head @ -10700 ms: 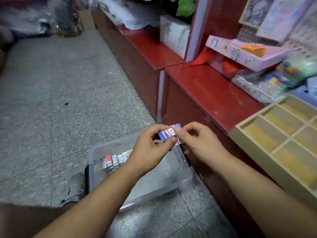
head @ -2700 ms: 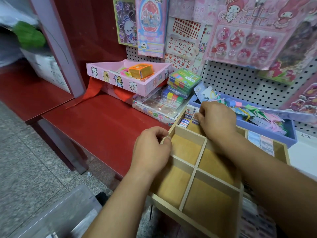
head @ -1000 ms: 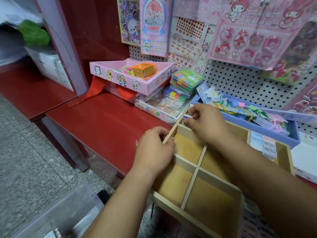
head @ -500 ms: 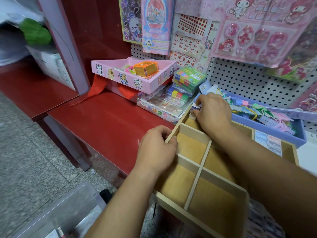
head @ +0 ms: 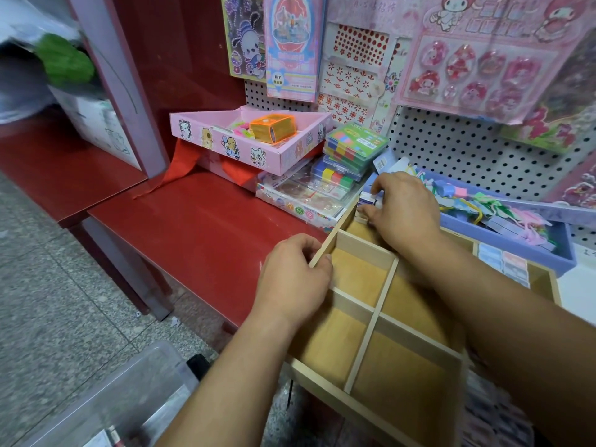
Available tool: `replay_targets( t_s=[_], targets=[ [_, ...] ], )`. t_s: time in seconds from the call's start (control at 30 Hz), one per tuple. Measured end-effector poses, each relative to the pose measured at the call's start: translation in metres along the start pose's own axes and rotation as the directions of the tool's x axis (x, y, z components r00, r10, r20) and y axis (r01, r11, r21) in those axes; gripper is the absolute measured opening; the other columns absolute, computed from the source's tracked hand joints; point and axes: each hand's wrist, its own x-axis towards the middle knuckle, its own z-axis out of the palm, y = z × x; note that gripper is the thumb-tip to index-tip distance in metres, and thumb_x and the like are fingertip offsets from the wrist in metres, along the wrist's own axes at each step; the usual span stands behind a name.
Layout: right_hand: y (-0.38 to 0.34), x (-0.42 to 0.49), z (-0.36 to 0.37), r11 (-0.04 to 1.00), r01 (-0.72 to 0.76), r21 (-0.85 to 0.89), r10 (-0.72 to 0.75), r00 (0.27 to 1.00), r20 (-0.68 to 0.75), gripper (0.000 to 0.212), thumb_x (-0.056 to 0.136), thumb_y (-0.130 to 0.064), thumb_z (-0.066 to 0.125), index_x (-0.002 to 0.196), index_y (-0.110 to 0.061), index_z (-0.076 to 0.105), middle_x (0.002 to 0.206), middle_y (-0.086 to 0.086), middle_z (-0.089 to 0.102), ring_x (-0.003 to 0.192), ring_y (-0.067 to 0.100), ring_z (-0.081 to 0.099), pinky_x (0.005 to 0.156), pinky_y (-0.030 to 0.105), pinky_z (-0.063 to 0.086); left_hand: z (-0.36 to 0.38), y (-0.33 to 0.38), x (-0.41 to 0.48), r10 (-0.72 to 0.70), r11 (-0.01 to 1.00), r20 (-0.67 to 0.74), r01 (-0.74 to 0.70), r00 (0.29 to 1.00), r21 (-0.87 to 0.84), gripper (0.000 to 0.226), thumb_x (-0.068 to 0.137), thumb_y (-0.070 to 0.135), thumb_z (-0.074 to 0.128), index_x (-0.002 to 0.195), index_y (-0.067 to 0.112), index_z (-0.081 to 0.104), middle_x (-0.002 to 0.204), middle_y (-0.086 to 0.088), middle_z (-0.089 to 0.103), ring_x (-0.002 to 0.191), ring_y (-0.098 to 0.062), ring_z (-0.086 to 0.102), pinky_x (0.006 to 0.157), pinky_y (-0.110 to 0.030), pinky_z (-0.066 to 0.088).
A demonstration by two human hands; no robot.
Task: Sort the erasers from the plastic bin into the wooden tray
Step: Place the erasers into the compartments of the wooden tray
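Observation:
The wooden tray [head: 371, 321] with several compartments lies on the red counter, its near end over the counter's edge. My left hand [head: 295, 280] grips the tray's left rim with curled fingers. My right hand [head: 401, 209] reaches into the far left compartment and pinches small blue-and-white erasers [head: 367, 198] there. More erasers [head: 504, 264] lie in a row in the far right compartment. A corner of the clear plastic bin [head: 129, 395] shows on the floor at lower left.
The red counter [head: 200, 227] carries a pink box [head: 258, 137], stacked colour sets [head: 350, 150] and a blue tray of trinkets [head: 503, 217] right behind the wooden tray. A pegboard with hanging packs rises behind. Grey floor lies to the left.
Long ago both hands held an eraser over the bin. In the last second my right hand stays in the far left compartment, shifting slightly among the erasers; my left hand keeps its grip on the rim.

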Motion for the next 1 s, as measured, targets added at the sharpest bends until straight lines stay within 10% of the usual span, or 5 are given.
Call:
replay_targets(
  t_s=[0.53, 0.8, 1.0],
  targets=[
    [-0.068, -0.123, -0.076, 0.847, 0.457, 0.272, -0.511, 0.842, 0.174, 0.016, 0.091, -0.044, 0.063, 0.092, -0.028, 0.066, 0.082, -0.011, 0.062, 0.081, 0.014, 0.058, 0.075, 0.038, 0.052, -0.072, -0.004, -0.057, 0.114, 0.97, -0.27, -0.049, 0.956, 0.237, 0.015, 0.087, 0.03, 0.062, 0.098, 0.025, 0.07, 0.093, 0.006, 0.069, 0.093, -0.018, 0.064, 0.085, -0.036, 0.052],
    [-0.142, -0.212, -0.062, 0.663, 0.604, 0.443, -0.744, 0.598, 0.298, 0.016, 0.09, -0.044, 0.062, 0.091, -0.028, 0.064, 0.079, -0.01, 0.06, 0.078, 0.014, 0.059, 0.073, 0.039, 0.053, -0.142, -0.088, -0.143, -0.197, 0.943, -0.389, 0.282, 0.9, 0.174, 0.021, 0.084, 0.035, 0.056, 0.096, 0.021, 0.064, 0.082, 0.003, 0.067, 0.086, -0.026, 0.067, 0.08, -0.036, 0.054],
    [-0.179, -0.232, 0.015, 0.685, 0.584, 0.436, -0.723, 0.466, 0.511, 0.012, 0.091, -0.04, 0.064, 0.086, -0.029, 0.062, 0.077, -0.01, 0.063, 0.08, 0.018, 0.063, 0.074, 0.035, 0.052, -0.169, -0.205, -0.223, -0.526, 0.823, -0.487, 0.561, 0.697, -0.086, 0.017, 0.09, 0.018, 0.062, 0.106, 0.015, 0.06, 0.071, 0.0, 0.064, 0.07, -0.027, 0.064, 0.069, -0.036, 0.051]
  ],
)
